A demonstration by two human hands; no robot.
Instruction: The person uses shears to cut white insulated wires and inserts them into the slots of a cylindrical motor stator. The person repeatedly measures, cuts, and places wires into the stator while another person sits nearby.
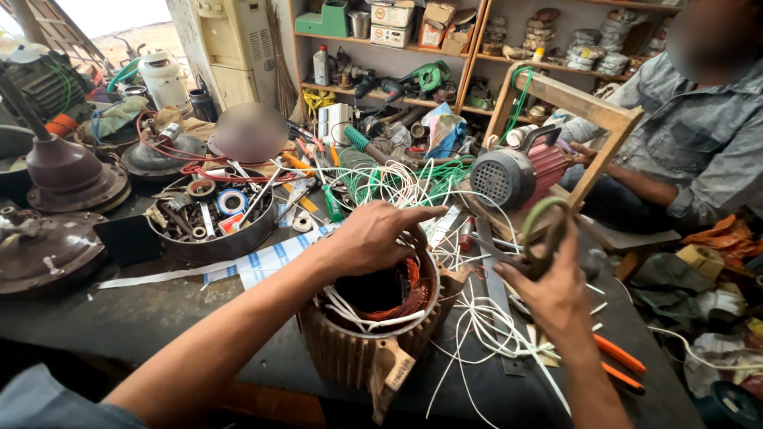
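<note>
Ribbed motor stator [367, 342] stands upright on desk [119, 318], near edge, copper windings and white leads inside. Left hand [373, 237] rests on stator's top rim, fingers loosely bent, forefinger pointing right. Right hand [556, 290] just right of stator, gripping scissors [540, 234]. Orange-handled pliers [620, 364] beside wrist. Beyond: white wire tangle [397, 183], grey-red motor [517, 173], seated person [691, 135].

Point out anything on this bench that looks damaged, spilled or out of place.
The ribbed motor housing under the left hand stands open on top, copper windings and white sleeved leads sticking out. Loose white wire sprawls over the bench and its front edge. The right hand holds scissors.
</note>
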